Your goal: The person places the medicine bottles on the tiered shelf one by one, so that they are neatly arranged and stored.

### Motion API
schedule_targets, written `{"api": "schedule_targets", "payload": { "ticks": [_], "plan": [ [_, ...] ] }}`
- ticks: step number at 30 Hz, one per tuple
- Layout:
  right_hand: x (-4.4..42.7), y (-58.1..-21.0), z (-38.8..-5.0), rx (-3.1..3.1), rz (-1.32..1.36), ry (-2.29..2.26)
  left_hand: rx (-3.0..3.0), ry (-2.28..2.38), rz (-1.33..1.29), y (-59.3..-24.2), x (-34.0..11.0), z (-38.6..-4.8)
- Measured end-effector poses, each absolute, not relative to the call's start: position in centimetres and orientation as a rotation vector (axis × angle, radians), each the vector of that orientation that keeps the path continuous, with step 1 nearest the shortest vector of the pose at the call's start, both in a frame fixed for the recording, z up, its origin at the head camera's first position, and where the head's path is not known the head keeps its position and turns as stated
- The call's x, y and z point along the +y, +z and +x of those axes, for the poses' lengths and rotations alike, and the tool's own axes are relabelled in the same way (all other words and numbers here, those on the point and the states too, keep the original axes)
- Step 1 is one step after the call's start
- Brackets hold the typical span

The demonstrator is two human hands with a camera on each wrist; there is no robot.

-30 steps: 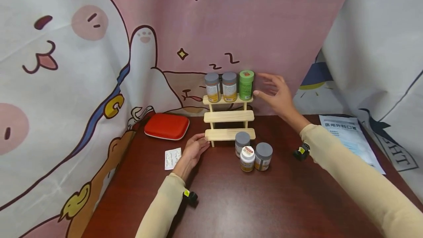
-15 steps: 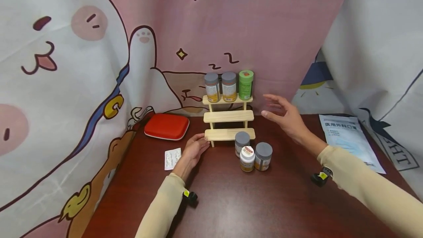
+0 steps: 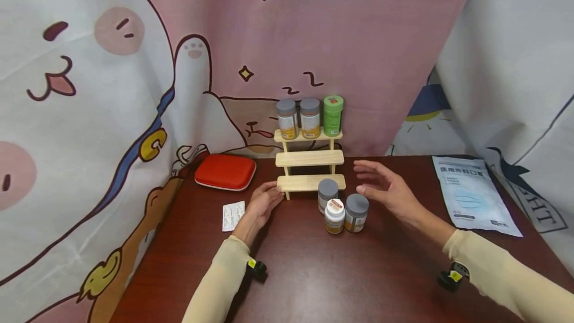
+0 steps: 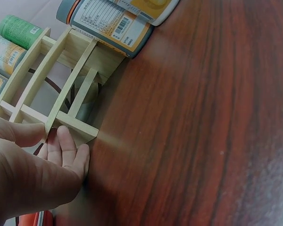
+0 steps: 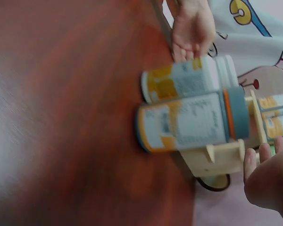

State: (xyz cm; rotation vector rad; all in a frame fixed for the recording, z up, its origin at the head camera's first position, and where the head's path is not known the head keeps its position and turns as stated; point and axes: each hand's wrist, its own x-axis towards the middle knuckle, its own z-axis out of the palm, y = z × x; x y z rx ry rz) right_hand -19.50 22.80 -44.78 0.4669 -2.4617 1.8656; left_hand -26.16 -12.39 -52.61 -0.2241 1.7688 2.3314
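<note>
A three-step wooden display stand (image 3: pixel 309 157) stands at the back of the table. My left hand (image 3: pixel 263 204) pinches the left end of its lowest step, thumb on one side and fingers on the other in the left wrist view. Two grey-lidded bottles (image 3: pixel 287 119) and a green bottle (image 3: pixel 333 116) stand upright on the top step. In front of the stand are a white-capped bottle (image 3: pixel 334 217), a grey-lidded bottle (image 3: pixel 356 213) and another grey-lidded bottle (image 3: pixel 328 195) behind them. My right hand (image 3: pixel 389 191), fingers spread and holding nothing, hovers just right of this group.
A red zip case (image 3: pixel 225 171) lies left of the stand, with a blister pack (image 3: pixel 233 216) in front of it. A face mask packet (image 3: pixel 476 193) lies at the right. A printed cloth (image 3: pixel 376 39) hangs close behind the table.
My right hand has come down from beside the green bottle on the top step to beside the bottles on the table. My left hand stays on the stand.
</note>
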Motion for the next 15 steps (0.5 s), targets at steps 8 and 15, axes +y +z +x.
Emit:
{"api": "schedule_targets", "payload": {
  "ticks": [8, 15],
  "plan": [
    [22.6, -46.8, -17.7, -2.547, 0.456, 1.865, 1.784, 2.322, -0.203, -52.5, -12.4, -26.0],
    [22.8, -48.0, -17.0, -2.571, 0.494, 1.780, 1.781, 2.322, -0.213, -52.5, -12.3, -26.1]
  ]
}}
